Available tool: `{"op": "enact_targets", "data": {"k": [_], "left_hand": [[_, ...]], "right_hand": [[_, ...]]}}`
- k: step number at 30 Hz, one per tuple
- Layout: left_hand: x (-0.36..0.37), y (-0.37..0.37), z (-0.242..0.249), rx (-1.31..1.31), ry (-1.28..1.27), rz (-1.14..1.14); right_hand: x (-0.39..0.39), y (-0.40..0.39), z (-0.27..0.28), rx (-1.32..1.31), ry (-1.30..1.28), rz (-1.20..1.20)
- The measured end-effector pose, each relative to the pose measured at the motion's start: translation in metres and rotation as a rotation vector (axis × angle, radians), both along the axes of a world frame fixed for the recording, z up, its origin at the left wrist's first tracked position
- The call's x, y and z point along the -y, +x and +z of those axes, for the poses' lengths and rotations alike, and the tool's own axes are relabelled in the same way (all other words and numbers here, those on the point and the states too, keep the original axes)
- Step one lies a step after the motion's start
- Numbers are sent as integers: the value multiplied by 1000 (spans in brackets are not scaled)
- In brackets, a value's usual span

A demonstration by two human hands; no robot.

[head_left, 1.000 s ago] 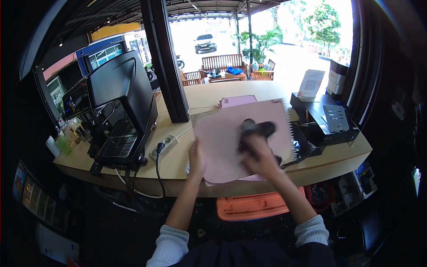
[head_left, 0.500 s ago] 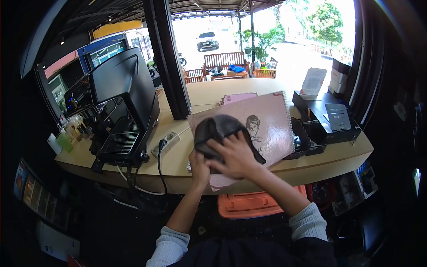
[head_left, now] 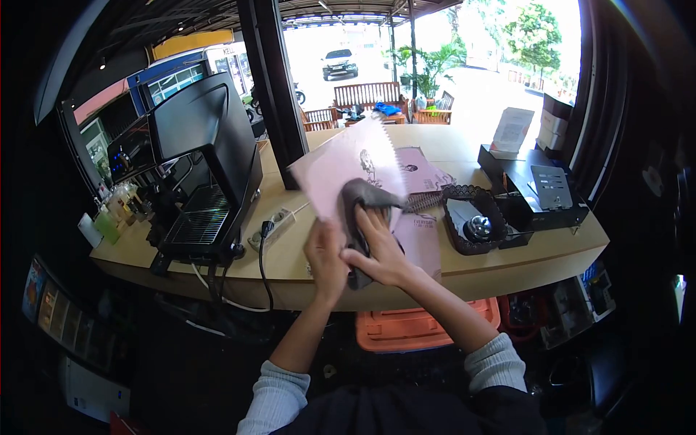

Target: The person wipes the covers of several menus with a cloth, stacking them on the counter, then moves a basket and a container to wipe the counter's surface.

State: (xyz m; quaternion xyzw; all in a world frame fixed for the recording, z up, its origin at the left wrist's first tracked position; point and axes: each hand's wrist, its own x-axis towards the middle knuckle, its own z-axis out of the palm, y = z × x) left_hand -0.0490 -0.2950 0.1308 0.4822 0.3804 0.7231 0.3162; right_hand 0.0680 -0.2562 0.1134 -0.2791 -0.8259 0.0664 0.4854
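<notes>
My left hand [head_left: 328, 262] is closed on the lower edge of a pink spiral-bound booklet [head_left: 326, 174], raised and tilted above the counter. A line-drawn figure is printed on its cover, and its spiral runs along the right side, slightly blurred. My right hand [head_left: 378, 250] grips a dark grey cloth [head_left: 357, 196], folded round the booklet's lower right part. The cloth hides that part and some of my fingers. Beneath them, more pink booklets [head_left: 418, 243] lie on the wooden counter [head_left: 507, 264].
To the left stand a black coffee machine [head_left: 235, 138] and a power strip [head_left: 270, 226] with a plugged-in cord. A black basket [head_left: 464, 243] holding a silver bell [head_left: 478, 228] sits right, beside a black box [head_left: 533, 185]. An orange lid [head_left: 413, 335] is below the counter. A dark post [head_left: 272, 94] rises behind.
The booklet has turned and moved up and left, exposing other booklets and the black basket. The cloth has gone from spread across the cover to bunched round its lower right part.
</notes>
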Motion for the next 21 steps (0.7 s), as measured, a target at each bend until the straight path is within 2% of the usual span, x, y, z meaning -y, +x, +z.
{"op": "enact_targets", "data": {"k": [2, 3, 4, 5, 7, 8, 9, 10, 12, 13, 14, 16, 18, 20, 21], "left_hand": [[-3, 20, -5, -169, 334, 29], [-10, 9, -21, -240, 304, -183], [-2, 17, -9, -396, 243, -44], [-6, 20, -7, -465, 318, -14], [-12, 26, -7, -532, 397, 9], [-12, 27, -8, -650, 417, 8], [-12, 28, -9, -769, 437, 8], [-15, 28, -13, -770, 435, 3], [-25, 26, -26, -876, 418, -167], [-29, 23, -31, -865, 354, -270], [-35, 17, -39, -863, 356, -273], [-47, -1, -52, -867, 342, 9], [-63, -22, -54, -695, 275, 208], [-83, -46, -64, -656, 224, 435], [-85, -55, -65, -488, -6, 234]], "right_hand": [[-3, -6, -10, -355, -226, 215], [7, -1, 0, -449, -416, 318], [16, 6, 11, -538, -606, 421], [19, 10, 9, -727, -731, 490], [20, 15, 13, -847, -614, 381], [19, 21, 12, -871, -576, 331], [23, 27, 18, -791, -446, 170], [26, 31, 20, -828, -479, 65], [9, 47, 6, -812, -340, 19], [7, 52, 7, -900, -363, -22], [-3, 62, -1, -988, -398, -30], [0, 80, 4, -1150, -556, -93], [-4, 99, 4, -1209, -551, -123], [-10, 118, 0, -1209, -628, -127], [-11, 120, -2, -1235, -668, -133]]}}
